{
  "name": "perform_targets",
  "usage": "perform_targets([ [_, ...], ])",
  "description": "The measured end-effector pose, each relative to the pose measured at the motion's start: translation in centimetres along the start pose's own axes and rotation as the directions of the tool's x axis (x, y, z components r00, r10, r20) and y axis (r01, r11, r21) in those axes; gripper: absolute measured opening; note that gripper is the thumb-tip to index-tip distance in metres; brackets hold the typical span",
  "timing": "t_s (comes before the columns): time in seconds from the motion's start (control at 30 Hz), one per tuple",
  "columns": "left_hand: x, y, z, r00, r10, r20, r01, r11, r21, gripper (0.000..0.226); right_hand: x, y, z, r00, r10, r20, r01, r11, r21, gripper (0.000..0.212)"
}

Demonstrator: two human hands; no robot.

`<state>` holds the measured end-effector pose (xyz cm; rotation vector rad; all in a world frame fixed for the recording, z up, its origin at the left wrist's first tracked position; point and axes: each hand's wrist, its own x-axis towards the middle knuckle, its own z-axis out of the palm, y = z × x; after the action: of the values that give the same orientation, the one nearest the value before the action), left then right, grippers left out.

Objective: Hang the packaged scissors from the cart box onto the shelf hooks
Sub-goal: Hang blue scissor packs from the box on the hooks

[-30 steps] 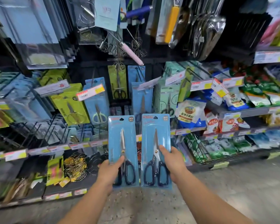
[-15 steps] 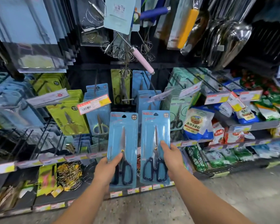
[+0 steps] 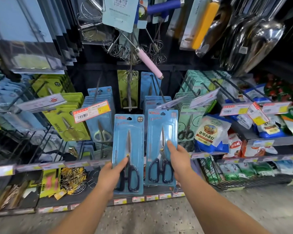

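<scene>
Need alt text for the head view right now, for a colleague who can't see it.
Each hand holds a blue scissors pack upright before a shop's hook display: left hand on the left pack, right hand on the right pack. Neither is on a hook; the right pack's top is near a hook carrying similar blue packs.

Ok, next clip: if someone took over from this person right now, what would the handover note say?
Left hand grips one blue scissors pack by its lower part. Right hand grips a second scissors pack, held side by side with the first in front of the shelf.
Done: two packs picked up and raised toward the hooks.
Left: neither held pack is on a hook yet. Matching blue packs hang on a hook just behind; thread each hang hole on there. The cart box is out of view.
</scene>
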<state>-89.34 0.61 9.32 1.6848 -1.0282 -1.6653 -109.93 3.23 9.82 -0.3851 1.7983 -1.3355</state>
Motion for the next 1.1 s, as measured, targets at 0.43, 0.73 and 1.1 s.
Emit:
perform_targets([
  [0.43,0.1,-0.9,2.4,0.997,-0.044,-0.065,0.038,0.995,-0.090,0.033,4.0,-2.1,-0.1,0.990,0.026,0.140,-0.014,0.996,-0.090,0.074],
  [0.73,0.2,-2.1,3.2,0.990,-0.063,-0.123,0.050,0.993,-0.106,0.033,6.2,-2.3,0.1,0.985,0.066,0.161,-0.033,0.979,-0.200,0.069],
  [1.1,0.4,-2.4,4.7,0.998,-0.042,-0.054,0.034,0.989,-0.142,0.052,4.8,0.0,-2.4,0.909,0.245,0.336,-0.181,0.961,-0.211,0.045],
])
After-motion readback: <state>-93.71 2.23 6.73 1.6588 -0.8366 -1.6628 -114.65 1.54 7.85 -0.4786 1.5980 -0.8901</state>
